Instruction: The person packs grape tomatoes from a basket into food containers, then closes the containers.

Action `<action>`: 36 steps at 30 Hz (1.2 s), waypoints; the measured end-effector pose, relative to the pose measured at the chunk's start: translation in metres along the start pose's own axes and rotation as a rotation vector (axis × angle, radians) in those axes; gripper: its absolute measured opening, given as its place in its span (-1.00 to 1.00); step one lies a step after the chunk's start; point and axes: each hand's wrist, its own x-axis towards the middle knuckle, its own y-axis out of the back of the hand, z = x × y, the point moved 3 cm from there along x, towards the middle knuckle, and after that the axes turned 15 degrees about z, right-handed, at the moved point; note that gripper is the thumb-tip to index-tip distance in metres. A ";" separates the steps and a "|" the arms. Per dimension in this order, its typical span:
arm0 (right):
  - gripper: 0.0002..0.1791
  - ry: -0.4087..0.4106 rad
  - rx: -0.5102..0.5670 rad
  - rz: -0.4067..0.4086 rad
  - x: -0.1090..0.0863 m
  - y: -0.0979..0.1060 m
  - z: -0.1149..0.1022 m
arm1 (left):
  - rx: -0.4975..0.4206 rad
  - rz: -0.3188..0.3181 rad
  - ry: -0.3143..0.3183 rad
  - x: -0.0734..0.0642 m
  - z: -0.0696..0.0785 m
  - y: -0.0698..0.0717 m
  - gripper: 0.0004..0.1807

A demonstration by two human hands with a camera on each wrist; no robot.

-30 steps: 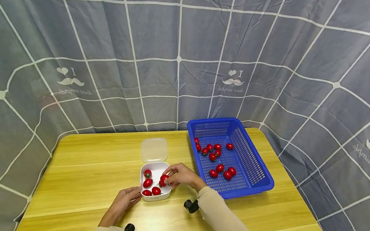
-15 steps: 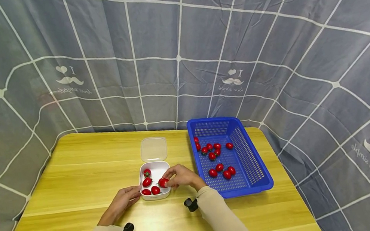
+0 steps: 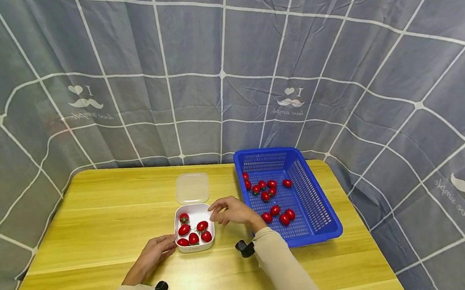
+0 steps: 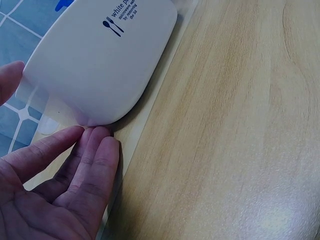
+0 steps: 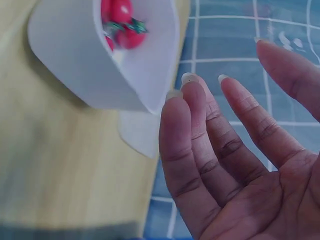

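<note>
A small white box (image 3: 195,247) stands on the table with several cherry tomatoes (image 3: 193,238) in it, some showing green stems. My left hand (image 3: 157,252) is at the box's left side. In the left wrist view its fingertips (image 4: 102,134) touch the lower wall, and the thumb (image 4: 10,80) lies by the rim. My right hand (image 3: 233,212) hovers at the box's right edge, fingers loosely spread and holding nothing. The right wrist view shows its bare palm beside the box (image 5: 85,60), with red tomatoes (image 5: 131,37) inside.
A clear lid (image 3: 192,188) lies behind the box. To the right, a blue plastic basket (image 3: 319,239) holds several more tomatoes (image 3: 265,196). Grey checked curtains (image 3: 197,92) hang behind the wooden table (image 3: 108,215).
My right hand has let go of a tomato, which now lies in the box's right part, and has drawn back to the right. The left hand has stayed at the box.
</note>
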 end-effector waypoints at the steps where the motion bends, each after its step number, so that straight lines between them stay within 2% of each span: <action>1: -0.62 -0.002 0.002 0.011 0.000 0.004 -0.002 | -0.002 0.001 0.002 0.000 0.000 0.000 -0.36; 8: -0.65 -0.004 0.021 0.077 -0.001 0.033 -0.010 | -0.003 0.003 0.008 0.000 -0.002 0.001 -0.37; 15: -0.62 0.001 0.162 0.136 -0.001 0.065 -0.005 | -0.008 0.006 0.013 0.001 -0.002 0.000 -0.36; 22: -0.60 -0.053 0.269 0.201 -0.004 0.095 0.010 | -0.004 -0.002 0.015 0.002 -0.001 0.000 -0.37; 27: -0.59 -0.104 0.269 0.234 -0.004 0.114 0.021 | -0.004 -0.001 0.014 0.001 0.000 -0.001 -0.37; 33: -0.55 -0.131 0.215 0.195 -0.003 0.129 0.037 | -0.003 0.006 0.012 0.000 0.000 0.000 -0.37; 36: -0.56 -0.171 0.191 0.188 -0.003 0.133 0.045 | -0.004 0.007 0.009 -0.001 0.000 0.001 -0.36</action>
